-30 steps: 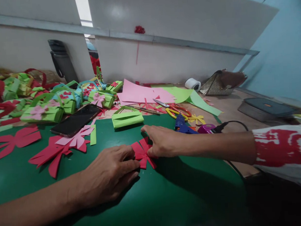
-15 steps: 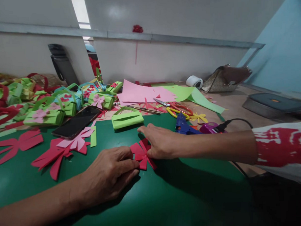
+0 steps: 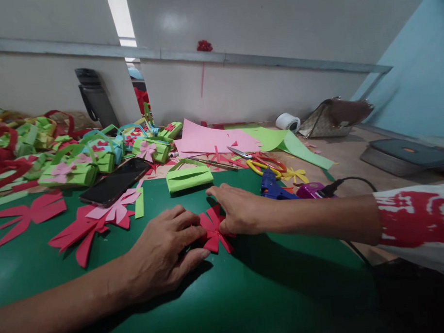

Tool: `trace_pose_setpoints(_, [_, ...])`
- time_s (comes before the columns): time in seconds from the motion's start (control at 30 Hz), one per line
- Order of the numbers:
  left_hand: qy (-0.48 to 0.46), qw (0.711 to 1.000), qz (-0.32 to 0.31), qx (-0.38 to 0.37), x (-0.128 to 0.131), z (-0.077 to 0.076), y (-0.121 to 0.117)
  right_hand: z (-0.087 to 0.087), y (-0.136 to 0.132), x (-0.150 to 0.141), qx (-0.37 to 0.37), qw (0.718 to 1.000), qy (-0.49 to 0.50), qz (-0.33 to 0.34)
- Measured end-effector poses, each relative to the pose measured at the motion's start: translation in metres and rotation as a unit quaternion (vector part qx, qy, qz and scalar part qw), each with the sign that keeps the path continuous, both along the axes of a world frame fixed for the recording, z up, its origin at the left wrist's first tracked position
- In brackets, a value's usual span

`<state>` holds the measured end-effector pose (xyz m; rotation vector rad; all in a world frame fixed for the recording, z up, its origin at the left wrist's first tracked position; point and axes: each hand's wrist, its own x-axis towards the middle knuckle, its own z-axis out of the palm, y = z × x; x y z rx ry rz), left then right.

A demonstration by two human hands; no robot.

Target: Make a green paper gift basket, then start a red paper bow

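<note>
A red cut-out flower [image 3: 212, 239] lies flat on the green tabletop [image 3: 270, 296] between my two hands. My left hand [image 3: 168, 248] comes in from the left, fingers curled and pressed on the flower's left petals. From the right, my right hand [image 3: 241, 210] holds the flower's right side near its middle; the fingertips there are partly hidden. Just behind stands a small green paper bag [image 3: 189, 179]. More red cut-out petals [image 3: 86, 234] and a pink flower [image 3: 117, 207] lie to the left.
A phone [image 3: 115, 182] and decorated paper bags [image 3: 71, 172] sit at the left. A blue glue gun [image 3: 273, 185], yellow-handled scissors [image 3: 262, 169] and a purple device with a cord [image 3: 313, 190] lie at the right. Pink sheets [image 3: 206, 138] and a dark bottle [image 3: 96, 98] stand behind.
My left thumb has moved slightly away from its fingers, and the left hand sits a little higher on the flower's left petals. My right hand has barely moved.
</note>
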<state>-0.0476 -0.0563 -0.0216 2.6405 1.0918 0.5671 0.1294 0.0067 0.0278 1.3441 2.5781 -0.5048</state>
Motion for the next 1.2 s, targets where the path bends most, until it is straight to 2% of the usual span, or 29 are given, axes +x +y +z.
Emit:
trace_pose_setpoints(0.4, [0.051, 0.999, -0.002, -0.006, 0.003, 0.003, -0.001, -0.004, 0.003, 0.002, -0.004, 1.000, 0.014, -0.012])
trace_pose_setpoints(0.7, [0.043, 0.999, -0.003, -0.016, 0.003, 0.002, 0.001, -0.006, 0.003, 0.007, -0.010, 0.999, 0.036, -0.016])
trace_pose_setpoints(1.0, [0.041, 0.999, 0.002, -0.023, 0.001, 0.000, 0.002, -0.007, 0.005, 0.015, -0.057, 0.990, 0.120, -0.041])
trace_pose_setpoints(1.2, [0.041, 0.999, 0.004, -0.030, 0.003, 0.001, 0.001, 0.002, 0.001, 0.016, -0.080, 0.981, 0.161, -0.070])
